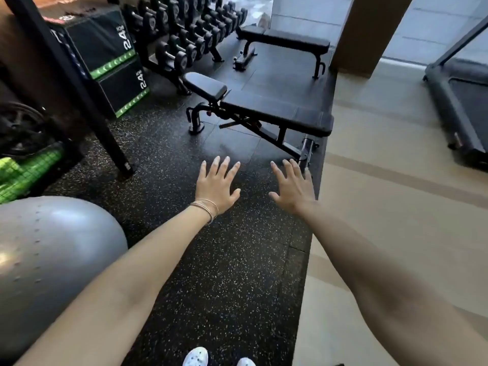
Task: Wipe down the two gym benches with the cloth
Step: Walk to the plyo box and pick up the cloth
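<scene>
At the far left stands a rack post (79, 85) with stacked plyo boxes (105, 56) behind it, and a grey ball (50, 260) bulges in at the near left. Beyond the boxes a dumbbell rack (184, 30) runs away toward the far wall.

The person stands on the speckled mat (211, 260), white shoes (196, 357) just showing at the near edge, both arms stretched forward. The left hand (217, 187), with thin bangles (207, 208) at the wrist, is spread flat, palm down, gripping nothing. The right hand (293, 187) is the same: fingers splayed, empty.

No cloth shows anywhere in view, so I judge the wiping has not begun and the cloth must be fetched first.

The near bench (272, 112) lies straight ahead of the hands and a little to the right, its long axis running left to right across the view, seat pad at the left and back pad reaching right to the mat's edge. The right hand is nearer to it, close above its rear wheel bar (307, 151). The far bench (287, 39) sits well beyond, roughly parallel, beside a pillar (369, 33).

At the far right a treadmill (459, 101) stands on pale floor.

No containers are in view.
</scene>
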### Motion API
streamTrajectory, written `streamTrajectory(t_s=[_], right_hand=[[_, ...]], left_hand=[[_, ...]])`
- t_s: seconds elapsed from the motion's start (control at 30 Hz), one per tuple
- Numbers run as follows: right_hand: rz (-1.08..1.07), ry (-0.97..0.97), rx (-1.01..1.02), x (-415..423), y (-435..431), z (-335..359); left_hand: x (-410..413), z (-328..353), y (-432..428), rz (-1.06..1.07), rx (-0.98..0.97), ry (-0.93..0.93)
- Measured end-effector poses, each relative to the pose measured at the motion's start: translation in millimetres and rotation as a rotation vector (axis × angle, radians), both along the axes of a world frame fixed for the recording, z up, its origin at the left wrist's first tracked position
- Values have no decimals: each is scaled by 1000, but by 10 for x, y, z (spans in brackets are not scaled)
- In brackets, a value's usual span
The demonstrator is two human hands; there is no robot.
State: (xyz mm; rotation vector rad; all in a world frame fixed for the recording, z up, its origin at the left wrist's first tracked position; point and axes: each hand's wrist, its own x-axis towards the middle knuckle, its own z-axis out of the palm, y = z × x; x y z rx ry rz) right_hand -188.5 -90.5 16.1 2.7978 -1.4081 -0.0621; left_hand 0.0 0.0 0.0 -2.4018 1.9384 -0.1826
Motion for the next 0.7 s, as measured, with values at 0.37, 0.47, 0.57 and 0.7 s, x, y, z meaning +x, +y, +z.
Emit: streamTrajectory(t_s=[0.37,0.47,0.57,0.7], right_hand=[[112,37,24,769,188,-240],[132,52,32,1136,203,-339],[169,84,56,1533,246,-401],[206,77,69,2031,235,-431]], left_hand=[[633,-172,386,159,-30,99],[970,-256,473,176,-17,106],[1377,-320,561,209,-8,115],[1840,-406,617,255,0,131]])
